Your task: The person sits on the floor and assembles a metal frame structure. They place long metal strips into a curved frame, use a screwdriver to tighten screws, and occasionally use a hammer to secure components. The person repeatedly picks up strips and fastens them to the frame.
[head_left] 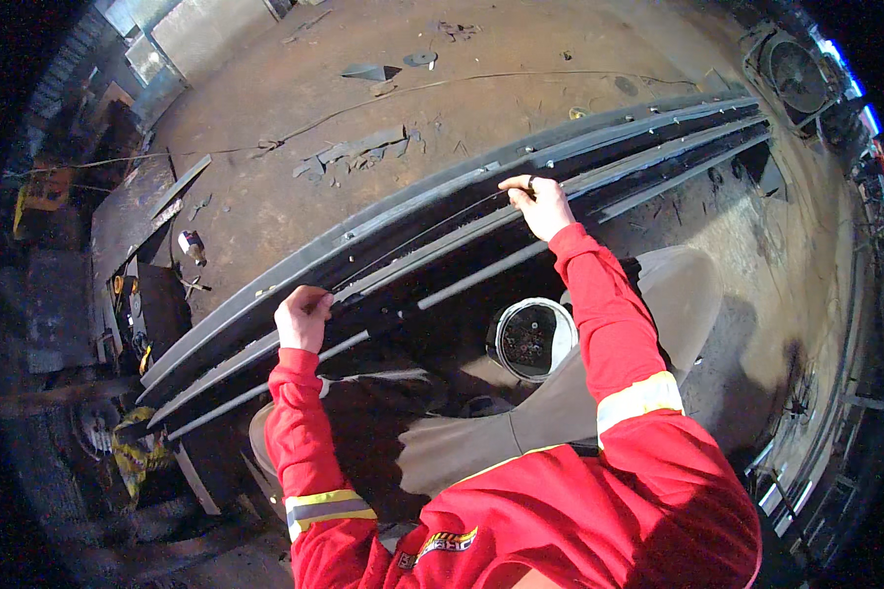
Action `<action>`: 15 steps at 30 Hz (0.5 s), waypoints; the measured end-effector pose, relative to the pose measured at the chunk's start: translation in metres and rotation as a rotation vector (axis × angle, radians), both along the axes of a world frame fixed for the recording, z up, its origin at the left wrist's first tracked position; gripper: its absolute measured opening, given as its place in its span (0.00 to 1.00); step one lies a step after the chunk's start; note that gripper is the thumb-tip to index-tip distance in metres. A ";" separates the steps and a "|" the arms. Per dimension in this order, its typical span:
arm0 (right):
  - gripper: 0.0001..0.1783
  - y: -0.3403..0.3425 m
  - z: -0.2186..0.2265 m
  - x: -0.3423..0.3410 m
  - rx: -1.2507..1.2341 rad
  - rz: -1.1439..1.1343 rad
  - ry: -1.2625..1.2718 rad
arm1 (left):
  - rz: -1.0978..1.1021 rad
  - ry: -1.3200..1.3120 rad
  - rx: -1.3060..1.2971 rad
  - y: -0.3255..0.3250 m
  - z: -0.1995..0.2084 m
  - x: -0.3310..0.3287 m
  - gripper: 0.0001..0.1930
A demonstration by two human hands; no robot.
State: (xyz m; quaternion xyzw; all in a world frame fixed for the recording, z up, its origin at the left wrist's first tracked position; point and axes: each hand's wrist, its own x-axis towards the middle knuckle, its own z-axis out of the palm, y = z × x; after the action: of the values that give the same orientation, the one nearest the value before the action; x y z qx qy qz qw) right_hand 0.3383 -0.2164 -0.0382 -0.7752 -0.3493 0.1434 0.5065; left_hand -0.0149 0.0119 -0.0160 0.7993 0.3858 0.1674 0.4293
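A long dark metal beam with raised parallel rails [363, 231] lies in front of me, running from the lower left to the upper right. Above its channel a thin dark wire or cord [417, 240] stretches between my hands. My left hand [303, 316] pinches its near-left end, close over the beam's left part. Farther along, my right hand [542, 206] has thumb and forefinger closed on the other end, and a dark ring shows on one finger. Small bright fasteners dot the rails. The wire's exact kind is too fine to make out.
A white bucket [572, 339] with dark contents stands between my legs, below the beam. Flat dark scraps [363, 147] and a long cable [304, 128] lie on the brown floor beyond. A bottle [193, 247] lies at left; a round fan [796, 77] stands far right.
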 end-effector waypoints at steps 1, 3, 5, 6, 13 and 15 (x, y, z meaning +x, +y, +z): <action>0.10 0.003 -0.002 0.001 0.055 -0.018 0.126 | 0.005 -0.058 -0.026 0.000 0.001 -0.001 0.05; 0.10 0.005 -0.001 0.001 0.138 -0.037 0.144 | -0.030 -0.069 0.035 0.001 0.001 -0.002 0.06; 0.11 0.006 -0.001 0.003 0.177 -0.057 0.201 | -0.045 -0.070 -0.012 0.003 0.002 -0.001 0.09; 0.12 0.007 0.002 0.002 0.207 -0.060 0.236 | -0.036 -0.059 -0.042 0.003 0.003 -0.002 0.09; 0.14 0.006 0.007 0.001 0.289 -0.098 0.341 | -0.071 -0.059 -0.026 0.000 0.005 0.003 0.11; 0.15 0.006 0.011 0.000 0.361 -0.109 0.422 | -0.110 -0.041 0.015 -0.003 0.008 0.005 0.11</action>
State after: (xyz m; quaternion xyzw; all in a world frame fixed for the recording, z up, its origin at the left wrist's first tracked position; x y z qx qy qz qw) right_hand 0.3383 -0.2100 -0.0273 -0.6431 -0.2137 0.2095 0.7049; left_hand -0.0097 0.0088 -0.0078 0.8190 0.3310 0.1627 0.4396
